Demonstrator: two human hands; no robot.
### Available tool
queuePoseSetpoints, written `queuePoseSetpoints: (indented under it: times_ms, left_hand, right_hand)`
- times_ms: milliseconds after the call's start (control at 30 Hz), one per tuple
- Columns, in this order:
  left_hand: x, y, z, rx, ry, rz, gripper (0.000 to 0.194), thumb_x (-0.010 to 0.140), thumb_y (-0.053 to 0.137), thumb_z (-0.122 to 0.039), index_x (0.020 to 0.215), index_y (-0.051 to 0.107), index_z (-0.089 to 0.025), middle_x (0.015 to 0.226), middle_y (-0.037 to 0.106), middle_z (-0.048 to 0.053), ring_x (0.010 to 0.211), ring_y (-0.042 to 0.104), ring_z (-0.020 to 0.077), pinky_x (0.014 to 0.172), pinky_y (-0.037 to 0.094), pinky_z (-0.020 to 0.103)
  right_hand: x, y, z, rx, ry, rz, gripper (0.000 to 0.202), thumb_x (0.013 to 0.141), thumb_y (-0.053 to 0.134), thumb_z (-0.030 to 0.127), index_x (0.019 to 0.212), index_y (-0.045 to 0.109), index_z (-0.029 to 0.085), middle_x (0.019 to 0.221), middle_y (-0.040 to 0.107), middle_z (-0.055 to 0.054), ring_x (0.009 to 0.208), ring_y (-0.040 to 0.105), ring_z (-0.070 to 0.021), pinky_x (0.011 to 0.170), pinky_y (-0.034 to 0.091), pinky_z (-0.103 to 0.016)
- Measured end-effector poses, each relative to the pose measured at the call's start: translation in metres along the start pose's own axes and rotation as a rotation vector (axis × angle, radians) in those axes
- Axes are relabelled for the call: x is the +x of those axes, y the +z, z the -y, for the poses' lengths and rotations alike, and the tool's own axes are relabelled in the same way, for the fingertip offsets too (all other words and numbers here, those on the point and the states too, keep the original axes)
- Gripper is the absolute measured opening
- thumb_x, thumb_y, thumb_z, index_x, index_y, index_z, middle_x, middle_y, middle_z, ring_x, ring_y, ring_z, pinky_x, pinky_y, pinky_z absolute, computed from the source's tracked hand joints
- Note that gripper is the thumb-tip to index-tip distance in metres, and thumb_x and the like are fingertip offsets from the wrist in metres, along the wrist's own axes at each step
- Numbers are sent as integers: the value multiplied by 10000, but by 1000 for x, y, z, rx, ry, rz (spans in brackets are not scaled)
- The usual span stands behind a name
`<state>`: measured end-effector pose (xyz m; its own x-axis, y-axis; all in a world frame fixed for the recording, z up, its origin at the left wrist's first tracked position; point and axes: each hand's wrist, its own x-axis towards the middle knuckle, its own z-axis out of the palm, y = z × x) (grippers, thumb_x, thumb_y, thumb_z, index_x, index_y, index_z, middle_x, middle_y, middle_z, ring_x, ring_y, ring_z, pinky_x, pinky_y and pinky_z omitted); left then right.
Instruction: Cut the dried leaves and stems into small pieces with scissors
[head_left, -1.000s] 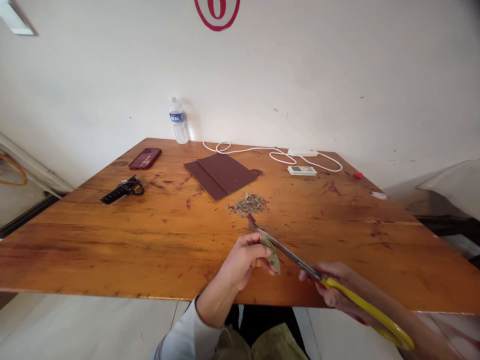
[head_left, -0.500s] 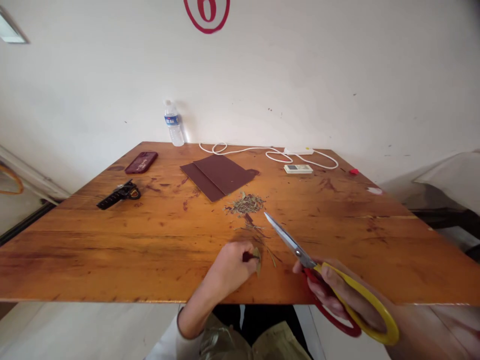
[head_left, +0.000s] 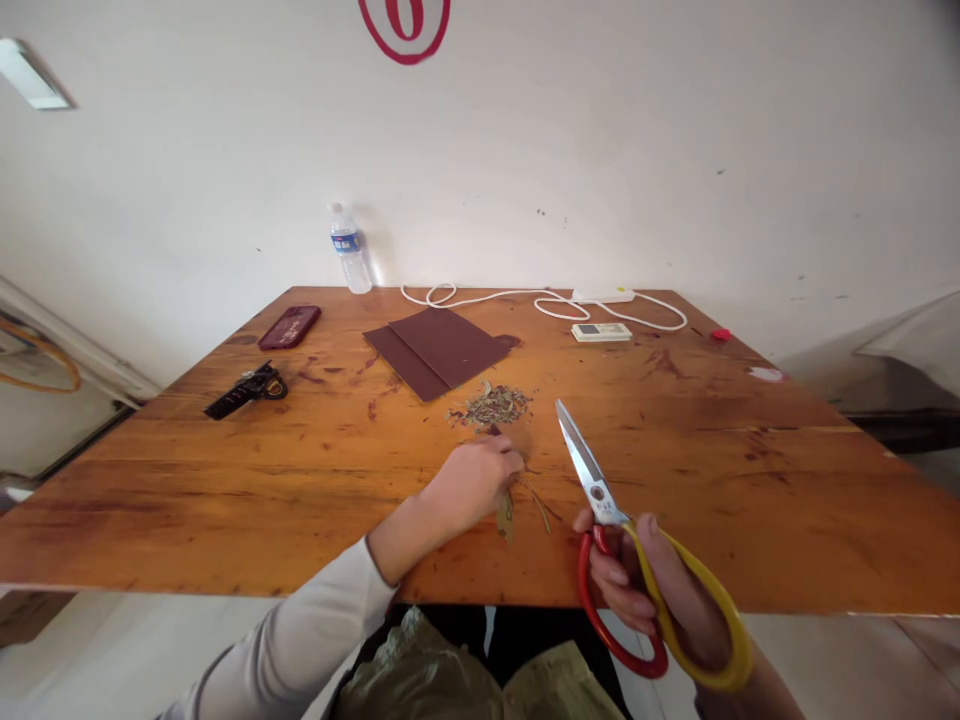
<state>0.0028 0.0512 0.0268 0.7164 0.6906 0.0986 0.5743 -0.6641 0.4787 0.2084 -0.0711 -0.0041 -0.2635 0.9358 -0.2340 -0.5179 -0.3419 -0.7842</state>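
My left hand (head_left: 476,475) rests low over the table with its fingers bent together, among thin dry stems (head_left: 538,505). A dried leaf (head_left: 505,518) shows just below these fingers; whether they hold it is hidden. My right hand (head_left: 637,580) grips large scissors (head_left: 598,492) with one red and one yellow handle. Their blades look closed and point up and away from me, to the right of the stems. Beyond my left hand lies a small heap of cut dried leaf bits (head_left: 493,403).
Behind the heap lie dark brown sheets (head_left: 439,350). A black strap-like item (head_left: 246,390) and a maroon phone (head_left: 290,327) are at left. Against the wall stand a water bottle (head_left: 350,255) and a white power strip (head_left: 602,296) with its cord; a small white device (head_left: 601,332) lies nearby.
My left hand has moved forward over the stems, and the leaf now shows below it instead of at the fingertips. The scissors have swung more upright, and the view has shifted slightly.
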Motion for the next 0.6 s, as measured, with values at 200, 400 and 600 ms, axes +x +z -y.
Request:
queuePoseSetpoints:
  times_ms: [200,400,600]
  left_hand:
    - [10,5,9,273,182,153,192,896,475,-109,915,657,-166,950,657,83,916,636,230,797,487,326]
    - [9,4,8,354,248,152,162,911,478,-114,941,625,-176,985,667,69,928,636,214,800,485,315]
    - [11,-3,-1,425,272,224,162,907,473,-89,905,624,-147,989,673,86,903,646,228,751,496,324]
  right_hand:
    - [1,-3,-2,88,-20,23,475,827,612,657,955,752,221,577,461,56,378,222,-19,322,311,-111]
    - [3,-5,1,121,-3,54,489,816,621,662,968,766,221,576,450,56,372,224,-17,320,307,-117]
    - [2,-8,0,143,15,79,467,827,625,643,978,766,224,585,466,51,375,231,-15,326,299,-115]
